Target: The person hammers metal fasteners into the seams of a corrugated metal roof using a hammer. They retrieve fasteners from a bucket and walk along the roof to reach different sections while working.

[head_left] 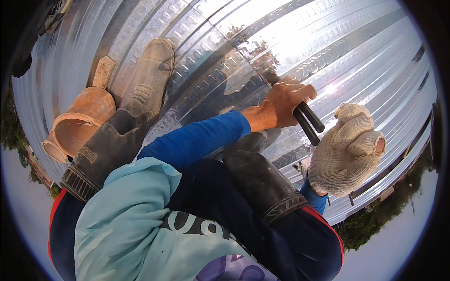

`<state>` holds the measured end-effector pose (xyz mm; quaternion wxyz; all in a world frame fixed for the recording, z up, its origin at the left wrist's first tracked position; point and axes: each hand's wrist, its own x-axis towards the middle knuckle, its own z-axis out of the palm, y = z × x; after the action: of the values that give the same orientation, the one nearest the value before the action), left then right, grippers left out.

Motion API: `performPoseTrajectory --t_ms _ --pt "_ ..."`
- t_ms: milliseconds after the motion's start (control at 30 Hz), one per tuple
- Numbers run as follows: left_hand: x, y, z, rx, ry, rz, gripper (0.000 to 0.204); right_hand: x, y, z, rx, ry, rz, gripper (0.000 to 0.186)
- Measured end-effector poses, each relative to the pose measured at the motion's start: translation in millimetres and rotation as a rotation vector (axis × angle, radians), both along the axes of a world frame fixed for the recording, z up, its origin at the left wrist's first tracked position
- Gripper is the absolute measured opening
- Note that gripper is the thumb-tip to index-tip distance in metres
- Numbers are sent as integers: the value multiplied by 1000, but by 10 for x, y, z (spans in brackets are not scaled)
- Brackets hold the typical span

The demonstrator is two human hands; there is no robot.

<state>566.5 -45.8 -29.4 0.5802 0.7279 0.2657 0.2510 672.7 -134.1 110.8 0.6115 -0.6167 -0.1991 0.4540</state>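
My bare left hand (pixel 281 104), in a blue sleeve, reaches across to the middle and grips a pair of pincers (pixel 307 122). Two dark handles stick out below the fist, and the dark metal head shows above it, close to the ribbed metal sheeting (pixel 206 61). The jaws are small and partly hidden, so I cannot tell how they sit. Farther right, my right hand (pixel 348 152) wears a beige knitted glove with a bare fingertip poking out. Its fingers are curled in, hiding whatever may be inside them. A gap separates it from the pincers' handles.
Dusty dark boots (pixel 136 103) rest on the shiny decking. Beside the left boot are an orange-brown bucket-like container (pixel 89 110) and a worn wooden-looking piece (pixel 104 71). A seam crosses the sheets. Trees (pixel 375 218) and sky show past the edge; another shoe (pixel 56 16) appears top left.
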Motion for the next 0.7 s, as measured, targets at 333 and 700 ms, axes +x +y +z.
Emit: performPoseTrajectory --t_ms 333,700 --pt "44 -15 -74 293 217 -745 30 317 -186 -264 -627 163 29 53" --pt "-36 -347 -54 51 -42 10 42 261 -3 -183 -948 514 82 41"
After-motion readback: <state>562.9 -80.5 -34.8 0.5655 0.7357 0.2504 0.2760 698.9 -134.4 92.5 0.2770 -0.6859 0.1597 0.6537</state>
